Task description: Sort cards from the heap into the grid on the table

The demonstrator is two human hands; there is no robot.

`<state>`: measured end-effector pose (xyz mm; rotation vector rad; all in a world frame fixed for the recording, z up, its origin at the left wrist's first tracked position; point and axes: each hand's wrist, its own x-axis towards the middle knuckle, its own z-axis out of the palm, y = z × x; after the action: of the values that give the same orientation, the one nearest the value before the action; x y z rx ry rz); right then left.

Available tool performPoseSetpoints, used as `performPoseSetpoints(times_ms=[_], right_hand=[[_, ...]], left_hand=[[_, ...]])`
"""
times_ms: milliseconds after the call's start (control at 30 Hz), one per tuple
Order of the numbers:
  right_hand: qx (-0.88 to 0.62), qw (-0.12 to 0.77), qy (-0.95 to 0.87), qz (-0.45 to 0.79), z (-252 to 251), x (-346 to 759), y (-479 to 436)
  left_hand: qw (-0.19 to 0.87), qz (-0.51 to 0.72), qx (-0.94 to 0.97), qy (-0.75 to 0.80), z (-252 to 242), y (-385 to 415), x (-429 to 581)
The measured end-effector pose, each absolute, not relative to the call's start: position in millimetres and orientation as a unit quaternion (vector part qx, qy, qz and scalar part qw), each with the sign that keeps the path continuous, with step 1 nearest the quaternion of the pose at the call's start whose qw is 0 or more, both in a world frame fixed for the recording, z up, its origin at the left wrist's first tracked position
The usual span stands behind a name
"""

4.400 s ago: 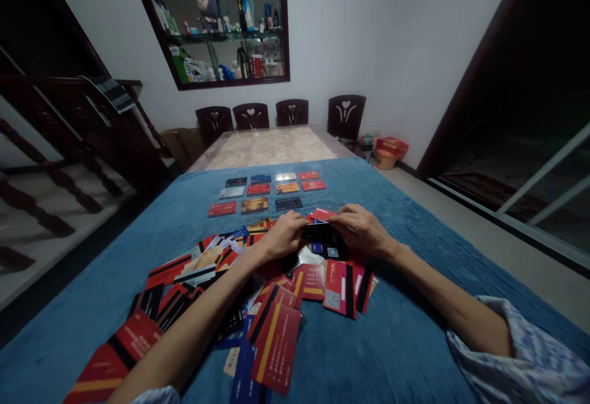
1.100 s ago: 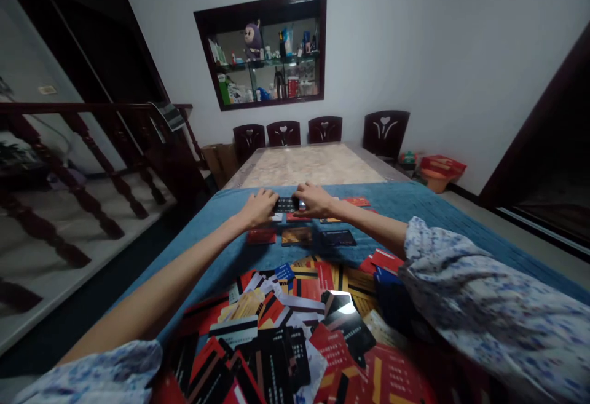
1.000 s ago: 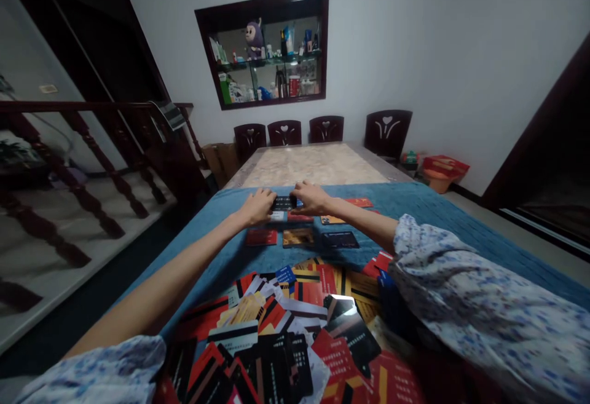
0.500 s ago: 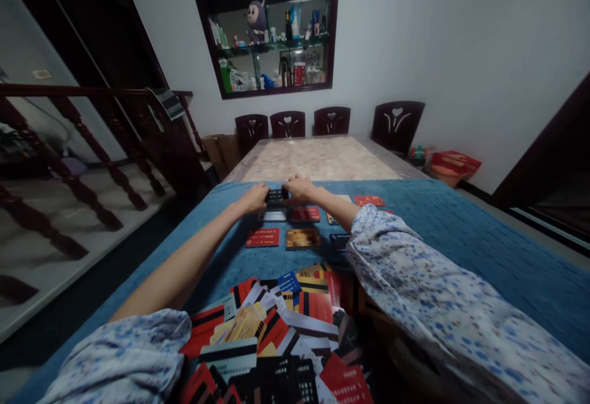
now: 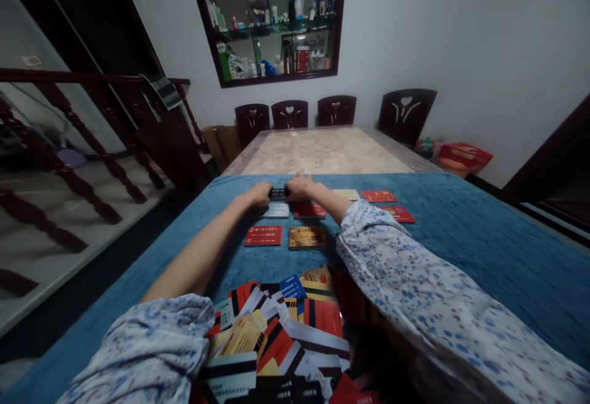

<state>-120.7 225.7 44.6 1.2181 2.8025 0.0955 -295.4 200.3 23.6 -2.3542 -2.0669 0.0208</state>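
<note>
At the far end of the laid-out cards, my left hand (image 5: 260,195) pinches the left side of a black card (image 5: 278,194) with white print. My right hand (image 5: 299,187) grips the same card from its right side, and its fingers cover that end. Just nearer to me lie a whitish card (image 5: 275,210) and a red card (image 5: 309,209). Closer still are another red card (image 5: 262,235) and a gold card (image 5: 308,238). A loose heap of mixed cards (image 5: 281,330) is spread in front of my body, partly behind my sleeves.
A blue cloth (image 5: 461,238) covers the near part of the table. Beyond my right forearm lie a pale card (image 5: 345,194) and two red cards, one (image 5: 378,196) behind the other (image 5: 397,214). Dark chairs (image 5: 336,110) line the far side. A wooden railing (image 5: 92,75) stands at left.
The black card now shows as a thinner, lower strip between my hands. Both hands keep hold of its sides. The view has shifted slightly, and my right sleeve now hides the dark card at right.
</note>
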Motion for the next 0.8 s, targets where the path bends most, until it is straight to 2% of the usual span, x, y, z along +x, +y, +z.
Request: performPoseSetpoints(times_ms=[367, 800], right_hand=[[0.397, 0.055, 0.915, 0.039, 42.2, -125.7, 229.9], [0.383, 0.059, 0.921, 0.046, 45.6, -123.0, 228.8]], left_hand=[[-0.029, 0.043, -0.752, -0.657, 29.8, 203.0, -292.5], [-0.027, 0.001, -0.734, -0.679, 25.2, 206.3, -296.6]])
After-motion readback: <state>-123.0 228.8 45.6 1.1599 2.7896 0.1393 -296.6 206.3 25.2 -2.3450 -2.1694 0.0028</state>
